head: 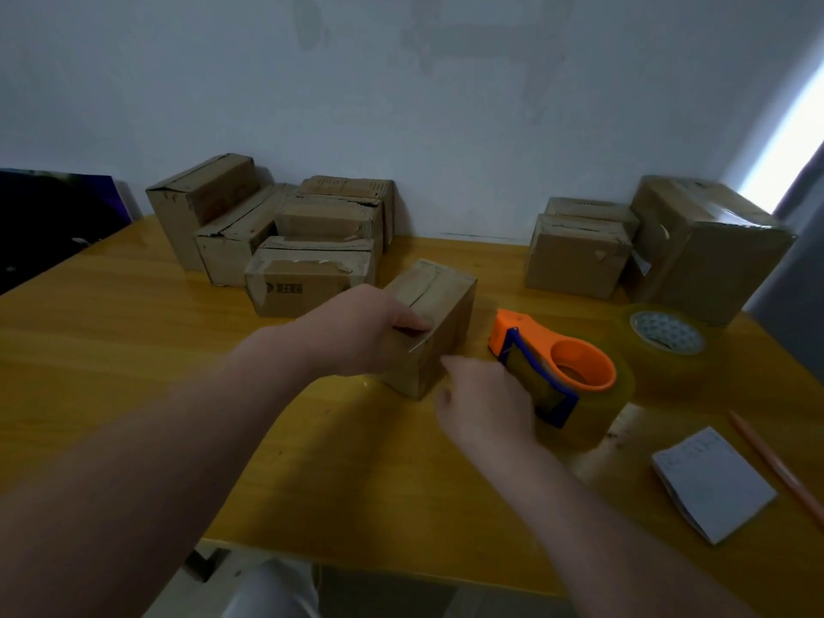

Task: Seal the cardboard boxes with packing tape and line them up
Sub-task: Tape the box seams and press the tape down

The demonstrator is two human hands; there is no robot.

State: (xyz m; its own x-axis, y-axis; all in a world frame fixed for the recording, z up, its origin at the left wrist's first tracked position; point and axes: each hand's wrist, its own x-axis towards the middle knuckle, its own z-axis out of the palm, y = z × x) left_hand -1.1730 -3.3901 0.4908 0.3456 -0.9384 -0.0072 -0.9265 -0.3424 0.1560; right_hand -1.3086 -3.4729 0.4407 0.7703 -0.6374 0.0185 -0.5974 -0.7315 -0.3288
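Now sealing step: left hand grips small box; right hand, just right of box, at tape dispenser, grip unclear. Next, likely: tape across top seam.

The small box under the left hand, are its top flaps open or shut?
Shut: the small box has both flaps lying flat, meeting at a dark seam.
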